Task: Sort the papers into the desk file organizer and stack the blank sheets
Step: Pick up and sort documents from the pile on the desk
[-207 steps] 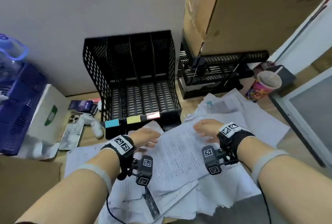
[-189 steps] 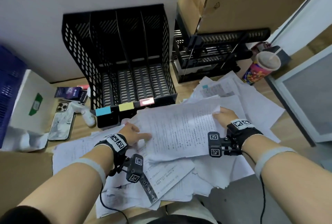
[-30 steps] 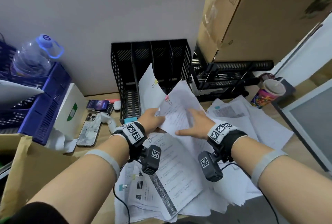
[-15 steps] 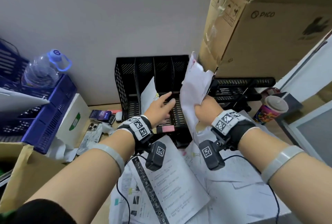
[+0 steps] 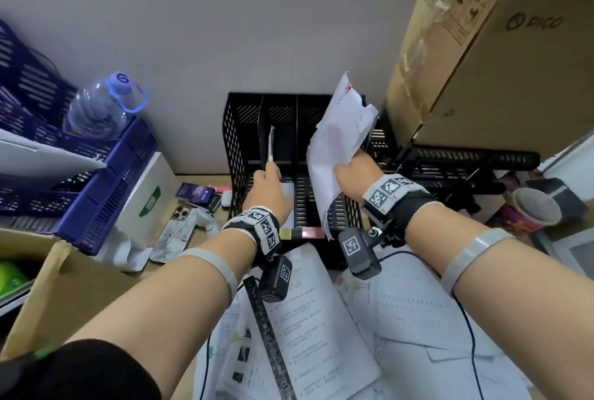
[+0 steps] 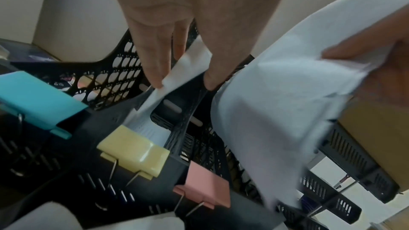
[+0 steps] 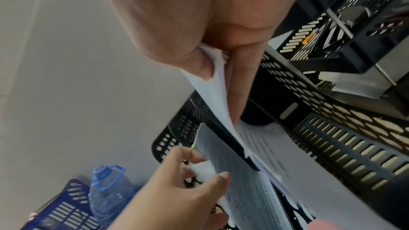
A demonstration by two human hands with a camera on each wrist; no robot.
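Right hand [image 5: 353, 171]: I pinched a clipped bundle [image 5: 337, 142], upright, above the organizer's [image 5: 238, 149] right slots.
Left hand [image 5: 270, 189]: I pinched the filed sheet [image 6: 190, 66].

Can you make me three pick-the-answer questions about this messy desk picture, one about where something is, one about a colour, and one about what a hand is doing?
1. Where is the water bottle?
A. In the blue crate on the left
B. Inside the black file organizer
C. On the cardboard box

2. What colours are the three binder clips on the front of the file organizer?
A. Red, green, white
B. Blue, yellow, pink
C. All black

3. What is the right hand doing?
A. Resting flat on the desk
B. Holding a cup
C. Gripping a bundle of papers above the organizer

Answers:
1. A, the bottle sits in the blue crate at the left of the head view.
2. B, the left wrist view shows a blue clip, a yellow clip and a pink clip.
3. C, the thumb and fingers pinch the papers.
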